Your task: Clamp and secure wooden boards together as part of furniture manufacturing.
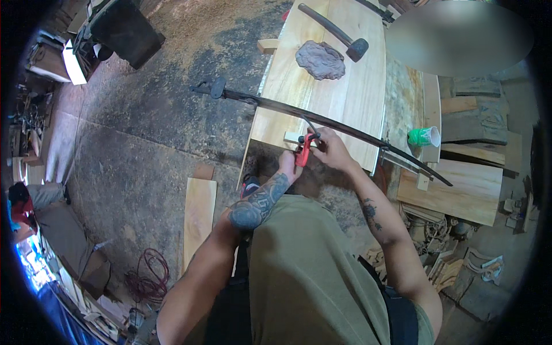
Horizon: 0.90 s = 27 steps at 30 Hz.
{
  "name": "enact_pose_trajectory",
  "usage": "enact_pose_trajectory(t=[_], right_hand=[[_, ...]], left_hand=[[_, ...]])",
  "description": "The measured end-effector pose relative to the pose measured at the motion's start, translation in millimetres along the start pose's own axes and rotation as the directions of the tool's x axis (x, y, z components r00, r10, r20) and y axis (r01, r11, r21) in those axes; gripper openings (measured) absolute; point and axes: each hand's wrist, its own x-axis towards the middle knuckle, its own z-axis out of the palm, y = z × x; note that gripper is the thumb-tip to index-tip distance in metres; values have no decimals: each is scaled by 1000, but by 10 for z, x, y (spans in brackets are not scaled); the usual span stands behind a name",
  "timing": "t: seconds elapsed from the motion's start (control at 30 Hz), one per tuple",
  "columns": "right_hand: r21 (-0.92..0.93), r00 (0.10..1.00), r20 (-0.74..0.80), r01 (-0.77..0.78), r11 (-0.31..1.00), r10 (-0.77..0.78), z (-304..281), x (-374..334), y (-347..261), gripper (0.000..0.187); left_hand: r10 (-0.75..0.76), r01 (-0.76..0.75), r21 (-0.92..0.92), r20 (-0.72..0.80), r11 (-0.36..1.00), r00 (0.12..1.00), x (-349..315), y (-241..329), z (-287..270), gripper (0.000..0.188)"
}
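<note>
A red C-clamp [304,154] sits at the near edge of a pale wooden panel [293,86] made of boards laid side by side. My left hand [288,164] grips the clamp's red frame from below. On its other side, my right hand [332,150] closes its fingers at the clamp's upper end, by the dark screw; the exact finger contact is partly hidden. A small wood block [292,137] lies beside the clamp on the panel's edge. Just beyond both hands, a long dark bar clamp [322,119] crosses the panel from side to side.
On the panel lie a mallet [357,50] and a crumpled grey lump [320,60]. A green-and-white cup [424,137] stands at the right. Loose boards [454,190] are stacked beyond it. A plank [199,213] and a coiled red cord [148,276] lie on the dusty floor at left.
</note>
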Motion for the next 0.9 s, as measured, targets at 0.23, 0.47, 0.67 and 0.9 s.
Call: enact_pose_trajectory(t=[0.23,0.47,0.67,0.9], right_hand=[[-406,918,-174,262,875,-355,-935,155,-919,62],[-594,725,539,688,417,-428,-1306,572,-1266,42],[-548,631,635,775,316,-445,-1301,791,-1392,25],[-583,929,369,218,783,16,-941,551,-1441,42]], left_hand=[[26,-28,-32,-69,999,997,-5,10,19,28],[25,-25,-18,-6,1000,1000,-227,47,187,25],[3,-4,-76,-16,997,1000,-122,13,75,22],[-16,17,31,-36,999,999,-167,37,161,22]])
